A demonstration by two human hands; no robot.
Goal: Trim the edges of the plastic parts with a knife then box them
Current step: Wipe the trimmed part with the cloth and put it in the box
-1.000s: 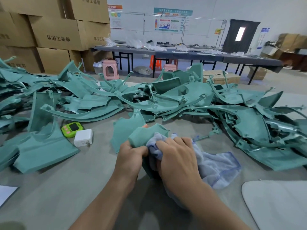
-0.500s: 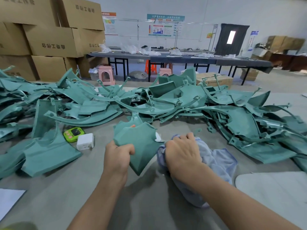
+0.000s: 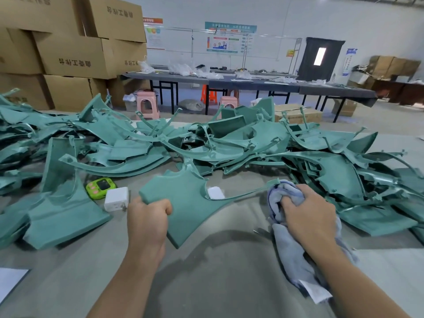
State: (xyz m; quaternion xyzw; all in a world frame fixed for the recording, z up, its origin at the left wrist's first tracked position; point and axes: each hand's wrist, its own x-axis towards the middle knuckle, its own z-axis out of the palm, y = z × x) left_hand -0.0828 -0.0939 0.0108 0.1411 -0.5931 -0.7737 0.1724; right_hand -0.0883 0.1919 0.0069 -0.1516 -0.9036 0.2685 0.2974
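Note:
My left hand grips the near left corner of a flat teal plastic part, holding it up over the grey table. The part's thin arm reaches right to the blue-grey cloth that my right hand clutches in a fist. The cloth hangs down to the table below that hand. A big heap of teal plastic parts lies across the far side of the table. No knife shows.
A green timer and a white charger block lie left of my left hand. Another teal part sits at the left. Stacked cardboard boxes stand at the back left. A white sheet lies at the near left edge.
My left hand has turned the teal part flatter and moved it left. My right hand has drawn away to the right with the cloth, out to the part's thin arm.

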